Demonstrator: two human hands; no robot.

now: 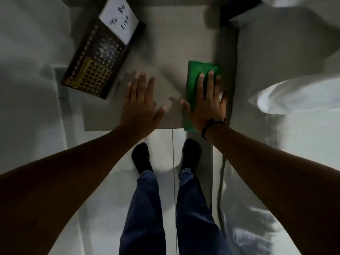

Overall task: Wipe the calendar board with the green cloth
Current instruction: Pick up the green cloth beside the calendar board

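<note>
The right hand [207, 100] lies flat, fingers spread, pressing on the one green cloth [195, 74] at the table's [169, 52] right edge; nothing is pinched yet. The left hand [141, 102] rests open and empty on the bare tabletop. The single calendar board [99, 57] sits up and to the left of the cloth, its long side running diagonally, and the left hand is the nearer one to it. The blur makes it hard to say, but the board's near corner seems just beside the left fingertips [141, 75].

Green cloth [195, 83], dark calendar board [95, 61] with yellow grid, grey table [165, 43], blue trousers [145, 208]
</note>
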